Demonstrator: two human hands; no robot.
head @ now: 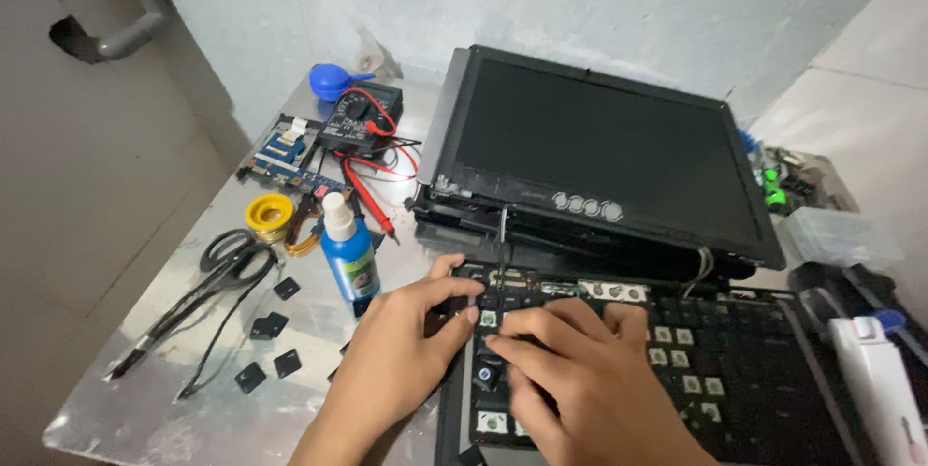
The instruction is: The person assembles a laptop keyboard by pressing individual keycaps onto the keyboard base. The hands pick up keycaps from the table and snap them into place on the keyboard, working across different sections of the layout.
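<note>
A black laptop keyboard (pixel 744 369) with several keycaps removed lies at the front of a metal table (pixel 155 379). My left hand (pixel 401 355) rests on the keyboard's upper left corner, thumb and fingers pinching there. My right hand (pixel 580 374) lies across the keyboard's left part, fingers pointing left and pressing on a key spot. Whether either hand holds a keycap is hidden. Behind the keyboard stands a dark laptop screen (pixel 599 152) tilted back on a stack of laptop parts.
Loose black keycaps (pixel 287 288) lie left of my hands. A blue bottle with a white cap (pixel 346 253), scissors (pixel 230 255), a yellow solder reel (pixel 268 214), a multimeter with red leads (pixel 362 116), a circuit board (pixel 285 157) and a blue air blower (pixel 333 81) sit behind. A white tool (pixel 880 379) lies right.
</note>
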